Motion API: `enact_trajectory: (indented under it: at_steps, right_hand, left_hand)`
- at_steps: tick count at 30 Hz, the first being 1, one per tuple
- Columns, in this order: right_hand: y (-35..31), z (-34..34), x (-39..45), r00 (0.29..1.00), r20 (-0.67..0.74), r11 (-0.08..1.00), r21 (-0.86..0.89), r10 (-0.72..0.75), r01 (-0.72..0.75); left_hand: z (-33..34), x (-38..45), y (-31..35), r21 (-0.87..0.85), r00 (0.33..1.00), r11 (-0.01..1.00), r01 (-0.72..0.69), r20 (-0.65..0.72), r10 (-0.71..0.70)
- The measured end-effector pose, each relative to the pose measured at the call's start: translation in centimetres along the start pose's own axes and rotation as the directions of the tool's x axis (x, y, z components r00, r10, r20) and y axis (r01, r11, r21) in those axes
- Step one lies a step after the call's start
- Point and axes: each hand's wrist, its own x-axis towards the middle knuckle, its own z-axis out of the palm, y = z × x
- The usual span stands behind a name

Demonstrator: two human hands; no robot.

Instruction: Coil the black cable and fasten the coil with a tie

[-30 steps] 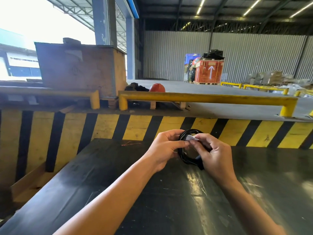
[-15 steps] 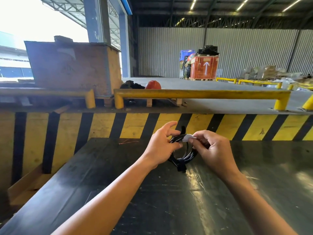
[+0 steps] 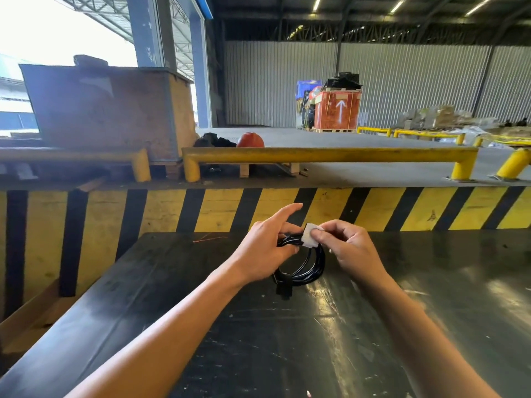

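Note:
The black cable [image 3: 311,268] is wound into a small coil, held just above the black table [image 3: 287,340]. Its plug end [image 3: 284,291] hangs down at the coil's lower left. My left hand [image 3: 267,248] grips the coil's top left between thumb and lower fingers, with the index finger stretched out straight. My right hand [image 3: 349,248] pinches a white tie [image 3: 309,239] against the top of the coil. The coil's upper part is hidden behind my fingers.
A yellow-and-black striped wall [image 3: 258,208] rises just past the table's far edge. Beyond it run yellow guard rails [image 3: 330,155], with a wooden crate [image 3: 109,110] at the left and a red crate [image 3: 337,112] far back.
The coil has tipped down toward the table and hangs lower. The white tie now sits flat on the coil's top under my right thumb. My left index finger has straightened out.

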Motion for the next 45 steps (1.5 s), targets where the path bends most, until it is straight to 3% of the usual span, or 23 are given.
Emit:
enact_trajectory:
  at_steps: [5, 10, 15, 20, 22, 24, 27, 30, 34, 39, 45]
  right_hand:
    - [0.4, 0.0, -0.3, 0.999, 0.01, 0.999, 0.024, -0.04, 0.04]
    - [0.9, 0.1, -0.5, 0.99, -0.052, 0.973, -0.199, -0.13, 0.117]
    - [1.3, -0.6, -0.7, 0.993, 0.031, 0.97, -0.211, -0.117, 0.12]
    - [2.9, -0.7, -0.5, 0.973, -0.128, 0.978, -0.11, -0.191, 0.177]
    - [4.6, -1.0, -0.2, 0.968, -0.233, 0.994, 0.023, -0.096, 0.105]
    - [7.3, -1.2, -0.1, 0.952, -0.301, 0.988, 0.157, 0.056, -0.009]
    - [12.7, -0.7, -0.9, 0.933, -0.298, 0.973, 0.174, 0.201, -0.153]
    - [18.9, 0.5, -3.3, 0.879, -0.245, 0.911, 0.163, 0.409, -0.378]
    - [26.1, 2.3, -7.5, 0.711, -0.132, 0.722, 0.166, 0.691, -0.671]
    - [30.8, 4.4, -10.1, 0.55, -0.076, 0.555, 0.12, 0.832, -0.823]
    - [31.9, 4.7, -10.9, 0.509, -0.044, 0.511, 0.046, 0.86, -0.859]
  left_hand:
    - [0.2, -0.3, -0.2, -0.079, 0.988, 0.995, 0.062, 0.145, -0.05]
    - [0.2, 0.0, -0.5, -0.263, 0.969, 0.947, 0.187, 0.208, -0.133]
    - [0.4, 0.4, -0.7, -0.254, 0.951, 0.939, 0.233, 0.26, -0.165]
    - [1.8, 0.0, -2.3, -0.294, 0.955, 0.912, 0.287, 0.168, -0.246]
    - [3.1, -0.9, -3.6, -0.428, 0.914, 0.807, 0.406, 0.197, -0.355]
    - [4.9, -2.0, -5.4, -0.582, 0.834, 0.607, 0.542, 0.282, -0.475]
    - [8.1, -3.6, -8.7, -0.669, 0.711, 0.38, 0.639, 0.325, -0.623]
    - [11.4, -5.5, -12.4, -0.627, 0.549, 0.273, 0.73, 0.299, -0.781]
    - [15.3, -8.7, -16.8, -0.432, 0.371, 0.223, 0.874, 0.294, -0.881]
    - [18.3, -10.7, -19.7, -0.144, 0.291, 0.258, 0.955, 0.3, -0.908]
    - [18.9, -11.5, -21.0, 0.015, 0.311, 0.335, 0.942, 0.334, -0.89]
